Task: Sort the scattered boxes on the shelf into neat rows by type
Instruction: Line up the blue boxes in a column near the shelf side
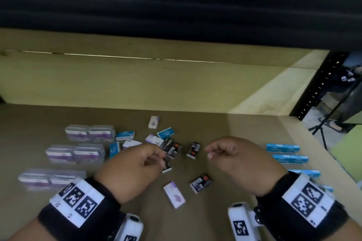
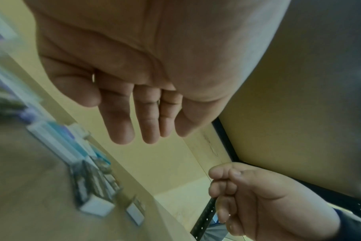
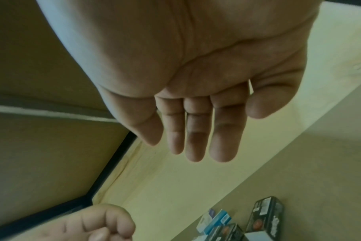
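Small boxes lie scattered mid-shelf: black ones (image 1: 194, 149), (image 1: 201, 182) and a black cluster (image 1: 171, 147), white-purple ones (image 1: 174, 193), (image 1: 153, 122), and loose blue ones (image 1: 166, 133), (image 1: 125, 135). My left hand (image 1: 156, 157) hovers over the pile with loosely curled fingers, just above a black box (image 1: 167, 167). It holds nothing. In the left wrist view the left hand (image 2: 134, 127) is empty. My right hand (image 1: 211, 152) hovers right of the black boxes, also empty, as the right wrist view (image 3: 196, 146) confirms.
Clear-wrapped purple packs (image 1: 75, 153) sit in rows at the left. Blue boxes (image 1: 283, 147) are lined up at the right. The brown shelf board (image 1: 244, 127) ends at the right edge near a black perforated upright (image 1: 317, 88) and a tripod (image 1: 323, 123). A dark shelf (image 1: 176, 6) hangs overhead.
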